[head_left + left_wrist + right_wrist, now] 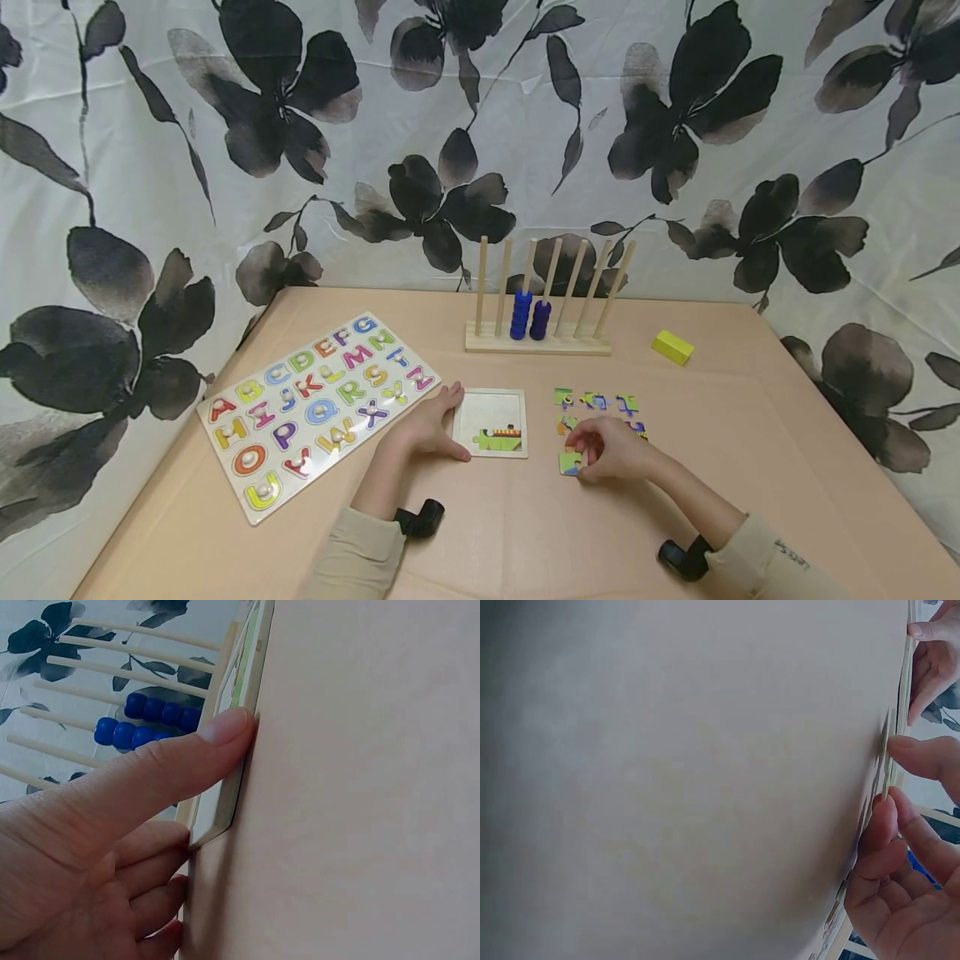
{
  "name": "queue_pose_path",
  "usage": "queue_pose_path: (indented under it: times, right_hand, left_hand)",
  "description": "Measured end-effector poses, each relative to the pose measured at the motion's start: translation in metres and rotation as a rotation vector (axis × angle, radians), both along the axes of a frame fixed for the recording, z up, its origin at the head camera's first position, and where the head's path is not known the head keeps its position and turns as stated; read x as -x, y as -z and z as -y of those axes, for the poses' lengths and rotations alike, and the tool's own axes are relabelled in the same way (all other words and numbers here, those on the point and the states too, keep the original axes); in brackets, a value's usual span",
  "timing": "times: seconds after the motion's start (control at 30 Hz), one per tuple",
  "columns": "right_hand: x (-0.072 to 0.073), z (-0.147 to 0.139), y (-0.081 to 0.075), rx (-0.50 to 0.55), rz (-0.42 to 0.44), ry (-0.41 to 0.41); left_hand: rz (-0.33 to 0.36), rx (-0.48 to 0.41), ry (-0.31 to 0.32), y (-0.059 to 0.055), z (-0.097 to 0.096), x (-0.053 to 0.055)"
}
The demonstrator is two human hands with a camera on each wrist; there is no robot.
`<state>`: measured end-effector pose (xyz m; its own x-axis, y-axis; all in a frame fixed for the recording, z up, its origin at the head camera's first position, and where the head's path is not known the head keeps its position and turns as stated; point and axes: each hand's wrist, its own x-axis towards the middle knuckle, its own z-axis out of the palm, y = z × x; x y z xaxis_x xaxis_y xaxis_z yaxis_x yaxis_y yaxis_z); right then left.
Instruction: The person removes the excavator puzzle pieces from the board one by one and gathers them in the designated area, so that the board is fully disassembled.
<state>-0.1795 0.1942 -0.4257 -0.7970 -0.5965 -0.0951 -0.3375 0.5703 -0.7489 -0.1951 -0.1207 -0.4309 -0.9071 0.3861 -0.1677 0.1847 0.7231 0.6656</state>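
A small white puzzle tray [491, 402] lies mid-table, with green crocodile-like puzzle pieces [498, 439] along its lower right part. My left hand [426, 427] holds the tray's left side; in the left wrist view the thumb [176, 761] lies along its near edge and the other fingers are beside it. To the right, several loose colourful puzzle pieces [595, 401] lie in rows. My right hand [617, 450] pinches a green and blue puzzle piece [569, 463] between thumb and fingers. The right wrist view shows that thin piece [887, 754] edge-on, close to the table.
A white alphabet board [258, 510] with colourful knobbed letters lies left of my left hand. Behind the tray stands a wooden peg rack [540, 343] with blue beads on two pegs. A yellow block [672, 347] sits back right. Floral cloth [555, 208] hangs behind the table.
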Motion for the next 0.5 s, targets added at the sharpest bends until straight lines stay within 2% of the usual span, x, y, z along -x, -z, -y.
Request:
queue_pose_path:
  times: [0.5]
  right_hand:
    - [0.0,0.001,0.001,0.016,0.012,0.018]
  left_hand:
    - [-0.006,-0.007,-0.002,-0.0011,-0.0004,-0.0015]
